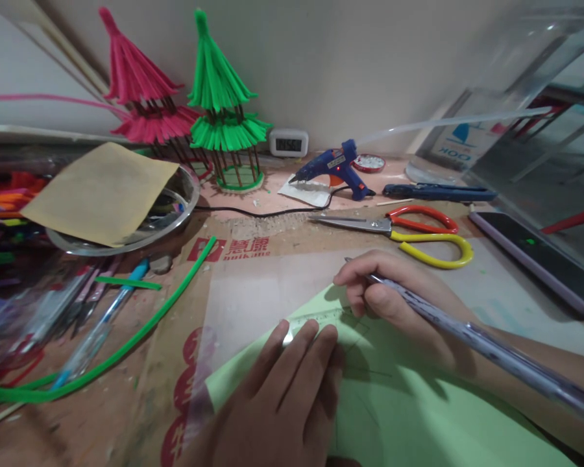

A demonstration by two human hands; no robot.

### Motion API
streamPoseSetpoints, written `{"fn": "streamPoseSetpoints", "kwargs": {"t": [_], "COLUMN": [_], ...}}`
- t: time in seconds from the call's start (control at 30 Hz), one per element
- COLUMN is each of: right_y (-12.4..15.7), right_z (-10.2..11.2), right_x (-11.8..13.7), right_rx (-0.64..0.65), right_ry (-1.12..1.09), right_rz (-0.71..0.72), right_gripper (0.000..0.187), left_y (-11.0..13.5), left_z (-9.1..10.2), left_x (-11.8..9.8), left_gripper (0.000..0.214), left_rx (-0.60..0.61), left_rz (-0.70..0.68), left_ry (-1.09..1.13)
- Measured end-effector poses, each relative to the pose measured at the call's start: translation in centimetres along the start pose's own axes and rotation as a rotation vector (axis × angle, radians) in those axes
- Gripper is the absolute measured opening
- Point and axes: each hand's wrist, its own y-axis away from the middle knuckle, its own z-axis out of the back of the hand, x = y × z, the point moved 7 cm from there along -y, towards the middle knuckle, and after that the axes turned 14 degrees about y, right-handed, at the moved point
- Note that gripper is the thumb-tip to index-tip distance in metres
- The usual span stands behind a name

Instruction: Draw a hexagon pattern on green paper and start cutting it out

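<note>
My left hand (292, 389) lies flat, fingers stretched out, pressing a clear ruler (316, 318) onto a sheet of light green paper (418, 415). In my right hand (394, 298) is a pen (433, 314), its shaft slanting down to the right across my wrist. The curled fingers of that hand rest near the ruler's right end, at the paper's upper edge. Some thin drawn lines show on the sheet beside my left hand. Beneath the paper is a brown board with red lettering (246, 248).
Scissors (394, 227), a blue glue gun (335, 165), a utility knife (438, 192) and a phone (535, 256) lie beyond my hands. Green (224, 97) and pink (146, 84) pagoda models stand at the back. A plastic bowl (189, 201), pens and a green pipe cleaner (165, 311) are left.
</note>
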Motion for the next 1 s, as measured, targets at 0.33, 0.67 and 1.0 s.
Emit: {"fn": "streamPoseSetpoints", "kwargs": {"t": [0.33, 0.67, 1.0], "right_y": [-0.08, -0.06, -0.11], "right_z": [0.13, 0.10, -0.09], "right_x": [0.26, 0.17, -0.20], "right_rx": [0.007, 0.003, 0.018], "right_ry": [0.027, 0.016, -0.051], "right_rz": [0.011, -0.025, -0.019], "right_gripper": [0.042, 0.037, 0.042], "left_y": [0.24, 0.32, 0.11], "left_z": [-0.50, -0.47, -0.46], "left_x": [0.00, -0.13, -0.08], "left_gripper": [0.059, 0.055, 0.058], "left_rx": [0.047, 0.046, 0.049], "left_rz": [-0.024, -0.030, -0.024], "left_ry": [-0.002, -0.013, -0.019]}}
